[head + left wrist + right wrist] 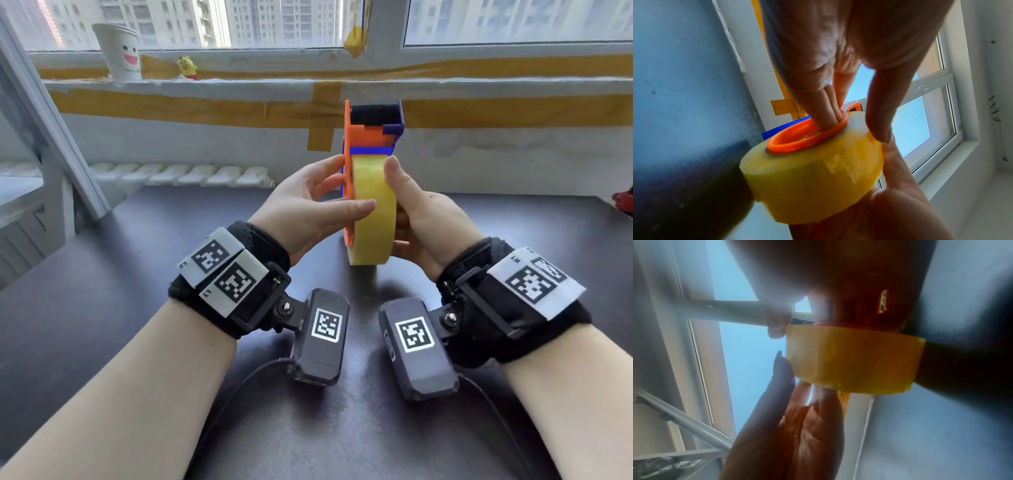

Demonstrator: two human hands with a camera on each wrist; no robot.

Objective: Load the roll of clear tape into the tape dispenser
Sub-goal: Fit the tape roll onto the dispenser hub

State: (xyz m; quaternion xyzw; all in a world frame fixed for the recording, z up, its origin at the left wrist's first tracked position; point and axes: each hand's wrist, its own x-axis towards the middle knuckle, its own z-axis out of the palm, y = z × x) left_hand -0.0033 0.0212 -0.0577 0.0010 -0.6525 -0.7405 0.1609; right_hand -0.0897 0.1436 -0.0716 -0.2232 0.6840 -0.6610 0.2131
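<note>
Above the table, both hands hold an orange and blue tape dispenser (pixel 363 137) upright, its black toothed end at the top. The yellowish clear tape roll (pixel 373 212) sits against the orange side plate. My left hand (pixel 352 183) pinches from the left, its thumb lying across the roll's outer band. In the left wrist view its fingers reach into the orange hub ring (pixel 803 138) at the centre of the roll (pixel 813 181). My right hand (pixel 399 205) grips the roll (pixel 853 358) from the right, with the thumb on its top edge and the fingers behind.
A dark table (pixel 102 342) lies below the hands. Behind it runs a taped window sill with a paper cup (pixel 120 51) and a small yellow toy (pixel 186 66). Something red (pixel 623 202) shows at the table's far right edge.
</note>
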